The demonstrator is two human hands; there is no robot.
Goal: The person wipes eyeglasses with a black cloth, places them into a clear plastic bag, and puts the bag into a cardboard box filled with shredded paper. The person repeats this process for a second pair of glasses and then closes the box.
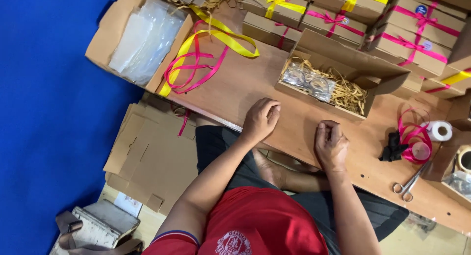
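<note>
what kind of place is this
Probably a small gift-packing workbench. Closed cardboard boxes tied with pink and yellow ribbon are stacked at the back, an open box holds paper shred and a wrapped pair of glasses, and loose ribbons, scissors and flat box blanks lie around.

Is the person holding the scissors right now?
No, the scissors lie on the table, apart from the right hand and left hand.

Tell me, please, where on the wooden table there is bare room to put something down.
Bare wood lies between the loose ribbons and the open box, reaching the left hand. A smaller patch sits between the right hand and the scissors. The back, with tied boxes, is crowded.
</note>
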